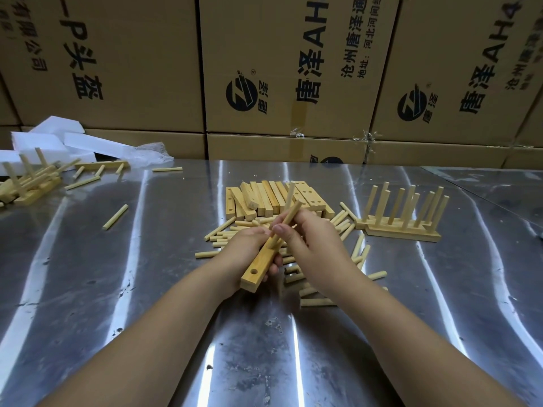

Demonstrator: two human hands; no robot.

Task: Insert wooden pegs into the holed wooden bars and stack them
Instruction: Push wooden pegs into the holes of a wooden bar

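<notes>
Seating the wooden peg point(289, 218) at centre frame, pinched in the right grip point(317, 245), into the holed wooden bar point(258, 268) clamped in the left grip point(244, 248) over the worktop point(117, 289); keep it square to the hole; press straight, without rocking.

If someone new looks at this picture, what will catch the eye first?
First the two hands at the centre: the left hand grips a holed bar while the right hand holds a peg against it. Behind them lies a pile of bars, and to the right stand finished bars with upright pegs, all on a shiny metal table.
</notes>
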